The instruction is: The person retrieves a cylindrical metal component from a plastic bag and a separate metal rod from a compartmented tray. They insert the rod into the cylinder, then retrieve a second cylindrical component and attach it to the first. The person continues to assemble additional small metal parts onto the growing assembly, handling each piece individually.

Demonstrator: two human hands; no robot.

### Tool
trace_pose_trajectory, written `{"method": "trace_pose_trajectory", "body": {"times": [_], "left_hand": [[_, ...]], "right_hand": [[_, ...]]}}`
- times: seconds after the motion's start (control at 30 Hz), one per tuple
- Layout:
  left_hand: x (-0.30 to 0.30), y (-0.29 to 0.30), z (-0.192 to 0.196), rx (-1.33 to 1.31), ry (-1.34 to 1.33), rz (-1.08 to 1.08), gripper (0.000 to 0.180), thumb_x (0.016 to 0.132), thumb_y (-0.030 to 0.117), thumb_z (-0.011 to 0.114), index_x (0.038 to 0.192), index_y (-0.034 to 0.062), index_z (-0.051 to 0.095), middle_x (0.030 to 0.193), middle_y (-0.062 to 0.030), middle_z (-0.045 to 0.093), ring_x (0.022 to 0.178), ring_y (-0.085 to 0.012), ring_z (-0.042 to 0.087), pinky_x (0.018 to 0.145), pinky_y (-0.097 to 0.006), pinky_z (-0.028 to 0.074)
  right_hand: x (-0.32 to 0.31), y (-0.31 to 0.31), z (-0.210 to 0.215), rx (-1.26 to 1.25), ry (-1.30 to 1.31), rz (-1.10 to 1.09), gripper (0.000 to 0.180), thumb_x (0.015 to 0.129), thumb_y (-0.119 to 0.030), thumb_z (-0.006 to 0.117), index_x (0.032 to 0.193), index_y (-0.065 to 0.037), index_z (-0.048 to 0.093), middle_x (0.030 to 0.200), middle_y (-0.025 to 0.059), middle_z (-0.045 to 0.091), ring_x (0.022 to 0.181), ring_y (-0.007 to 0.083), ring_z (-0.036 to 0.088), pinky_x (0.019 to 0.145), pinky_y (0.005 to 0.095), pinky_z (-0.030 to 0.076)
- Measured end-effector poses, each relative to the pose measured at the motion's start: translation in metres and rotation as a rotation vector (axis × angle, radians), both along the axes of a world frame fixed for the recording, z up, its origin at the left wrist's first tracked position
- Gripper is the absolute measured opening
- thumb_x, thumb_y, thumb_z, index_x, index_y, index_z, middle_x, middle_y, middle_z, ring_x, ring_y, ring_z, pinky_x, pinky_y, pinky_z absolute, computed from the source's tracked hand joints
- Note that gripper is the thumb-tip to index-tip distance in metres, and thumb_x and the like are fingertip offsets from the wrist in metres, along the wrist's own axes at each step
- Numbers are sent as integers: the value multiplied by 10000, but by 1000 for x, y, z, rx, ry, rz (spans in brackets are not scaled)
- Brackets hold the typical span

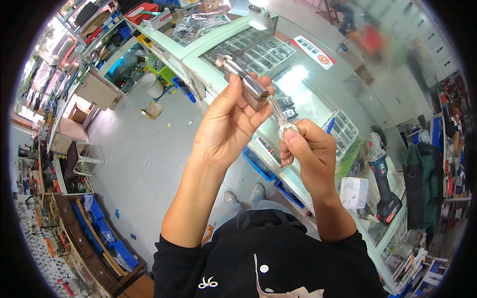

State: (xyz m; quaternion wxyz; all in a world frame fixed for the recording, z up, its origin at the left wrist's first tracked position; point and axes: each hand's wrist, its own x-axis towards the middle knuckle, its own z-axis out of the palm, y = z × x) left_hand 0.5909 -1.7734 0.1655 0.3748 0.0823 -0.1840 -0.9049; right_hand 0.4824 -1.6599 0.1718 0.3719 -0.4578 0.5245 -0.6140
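Note:
My left hand holds a silver metal lock cylinder raised in front of me, fingers wrapped round its lower end. A silver key sticks into the cylinder's near end. The key's bow is pinched between the thumb and fingers of my right hand. Both hands are over the edge of a glass display counter.
The glass counter holds trays of small parts. A blue and black angle grinder and a clear plastic box lie on it at the right. Shelves with blue bins line the left. A white bucket stands on the grey floor.

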Motion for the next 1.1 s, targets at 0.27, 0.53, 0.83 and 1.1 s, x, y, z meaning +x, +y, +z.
{"method": "trace_pose_trajectory", "body": {"times": [0.27,0.53,0.83,1.1], "left_hand": [[-4,7,0,-49,-178,101,288,863,237,508,980,-25,505,973,-153,575,904,-205,569,832,-383,476],[-12,10,3,-15,-196,112,264,865,235,505,1002,10,489,962,-121,571,876,-185,583,751,-308,523],[-13,12,-7,24,-205,114,245,864,218,506,984,4,499,946,-128,576,858,-203,592,742,-318,526],[-9,17,-7,28,-198,84,233,862,208,511,976,5,504,960,-140,575,861,-215,592,735,-325,525]], "right_hand": [[-26,-4,7,-399,952,-413,170,675,4,628,841,-20,602,680,87,568,595,195,567,521,275,441],[-32,1,15,-587,1067,-422,275,605,12,678,873,-9,614,721,72,575,552,182,559,466,259,432],[-34,5,8,-572,1061,-422,264,603,14,672,861,-8,619,754,67,573,562,175,549,482,252,443],[-36,9,10,-587,1084,-392,267,601,17,666,862,-7,615,750,70,569,570,181,553,484,256,445]]}}
